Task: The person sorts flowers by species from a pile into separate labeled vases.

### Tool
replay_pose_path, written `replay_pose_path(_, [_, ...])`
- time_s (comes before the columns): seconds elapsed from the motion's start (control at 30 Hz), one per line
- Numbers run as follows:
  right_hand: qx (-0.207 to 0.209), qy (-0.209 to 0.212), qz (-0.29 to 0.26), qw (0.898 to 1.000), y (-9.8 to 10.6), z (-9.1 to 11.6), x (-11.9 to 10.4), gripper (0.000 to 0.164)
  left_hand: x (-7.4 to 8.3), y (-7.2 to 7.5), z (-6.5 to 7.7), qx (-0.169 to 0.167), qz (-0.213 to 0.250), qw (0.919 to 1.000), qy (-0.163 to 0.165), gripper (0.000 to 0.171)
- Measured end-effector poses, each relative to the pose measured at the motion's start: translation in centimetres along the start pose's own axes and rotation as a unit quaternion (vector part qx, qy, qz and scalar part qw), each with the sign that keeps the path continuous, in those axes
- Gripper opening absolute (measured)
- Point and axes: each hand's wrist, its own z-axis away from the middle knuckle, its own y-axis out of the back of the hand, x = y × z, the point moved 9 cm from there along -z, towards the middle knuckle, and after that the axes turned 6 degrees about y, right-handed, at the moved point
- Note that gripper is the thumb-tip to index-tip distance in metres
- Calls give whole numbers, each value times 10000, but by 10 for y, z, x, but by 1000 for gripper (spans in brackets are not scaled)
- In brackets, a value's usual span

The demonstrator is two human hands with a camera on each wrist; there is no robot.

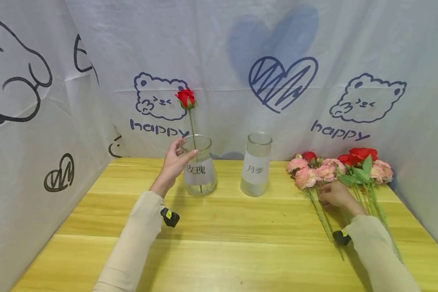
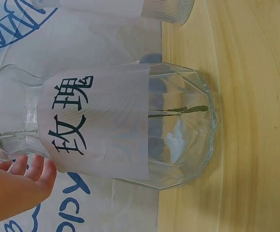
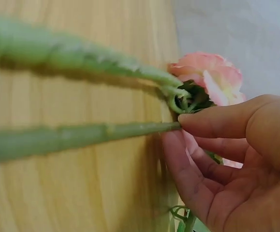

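Note:
On the left, my left hand [image 1: 175, 162] grips the neck of a wide glass vase [image 1: 211, 182], thumb in front and fingers round the side. One red rose [image 1: 185, 98] stands upright in this vase, its stem end showing through the glass low in the left wrist view. My right hand [image 1: 337, 196] is among the flowers lying at the right. In the right wrist view its thumb and fingertips pinch a green flower stem [image 3: 81, 137]; I cannot tell which bloom it bears. Pink blooms [image 1: 306, 177] lie just beyond the hand.
A narrower labelled glass vase [image 1: 253, 188] stands mid-table near the back. More red flowers [image 1: 363, 155] and pink ones lie at the right, stems towards the front. A printed white cloth [image 1: 219, 48] hangs behind the wooden table [image 1: 219, 251].

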Motion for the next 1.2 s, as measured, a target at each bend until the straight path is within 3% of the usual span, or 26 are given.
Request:
replay_pose_path(0.37, [-110,-372,-1103,9931,5,8,-1,48,-2,-1,-1,-29,-22,10000,22,83])
replay_pose_path(0.8, [102,-625,-1522,9863,28,14,-18,44,-1,-2,-1,-41,-58,10000,13,83])
replay_pose_path(0.97, [348,-496,-1710,9834,35,16,-23,38,-1,-3,-1,-59,-108,9999,3,83])
replay_pose_path(1.2, [942,-8,-2046,9743,47,14,-30,19,-3,-2,-2,-17,-61,10000,28,83])
